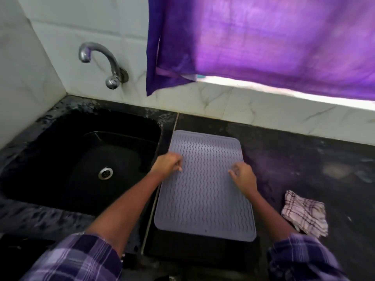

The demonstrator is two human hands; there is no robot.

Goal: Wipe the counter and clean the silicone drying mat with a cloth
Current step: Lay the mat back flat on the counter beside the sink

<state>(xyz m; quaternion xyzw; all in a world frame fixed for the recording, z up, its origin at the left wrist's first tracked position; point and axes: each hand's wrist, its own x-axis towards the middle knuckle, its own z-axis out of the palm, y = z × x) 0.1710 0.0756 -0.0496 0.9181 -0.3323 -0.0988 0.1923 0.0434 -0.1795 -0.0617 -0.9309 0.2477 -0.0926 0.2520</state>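
A grey silicone drying mat (205,191) with wavy ridges lies flat on the black counter (294,159), just right of the sink. My left hand (169,162) grips the mat's left edge, fingers curled on it. My right hand (242,174) pinches the mat's right edge a little lower down. A crumpled checked cloth (304,212) lies on the counter to the right of the mat, apart from both hands.
A black sink (60,142) with a steel drain (105,173) fills the left side. A chrome tap (101,61) juts from the white tiled wall. A purple curtain (263,41) hangs over the window behind the counter.
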